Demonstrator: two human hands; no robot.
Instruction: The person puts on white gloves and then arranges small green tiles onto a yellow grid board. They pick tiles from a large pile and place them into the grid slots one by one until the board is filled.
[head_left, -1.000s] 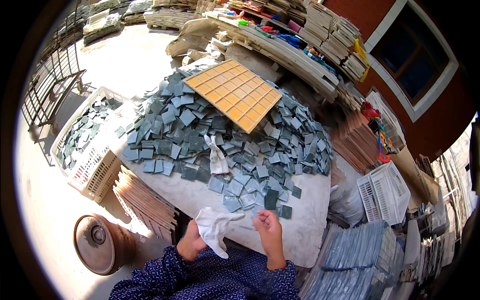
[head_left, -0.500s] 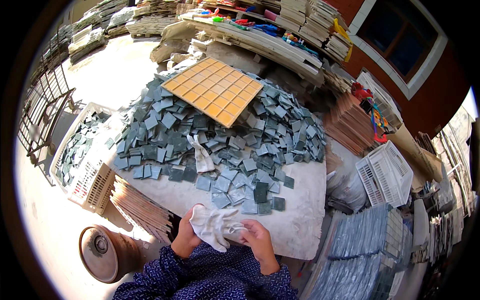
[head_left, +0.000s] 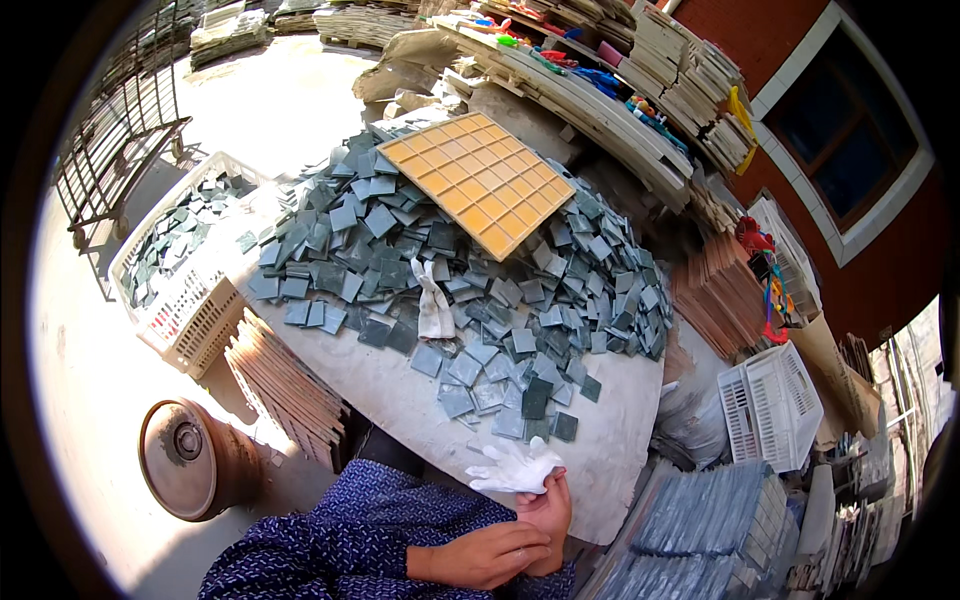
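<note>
A white glove (head_left: 515,467) sticks out from the fingertips of my right hand (head_left: 548,508), which pinches it near its cuff above the table's front edge. My left hand (head_left: 487,556) lies across my right wrist, fingers curled together by the sleeve; what they grip is hidden. A second white glove (head_left: 433,303) rests on the heap of grey-green square stone tiles (head_left: 330,235). Loose tiles (head_left: 537,398) spread in front of it, just beyond my hands. On top of the heap lies a tilted yellow grid tray (head_left: 480,180) with square pockets.
White crates stand at left (head_left: 195,325) and right (head_left: 768,405), the left one holding tiles. A rusty drum (head_left: 190,460) is at lower left, beside stacked brown sheets (head_left: 280,390). Wrapped tile stacks (head_left: 700,520) fill the lower right. A metal cart (head_left: 125,130) stands far left.
My view has shifted, so the scene sits further right. My left hand has let go of the glove and moved to my right wrist. The glove is now in my right hand alone.
</note>
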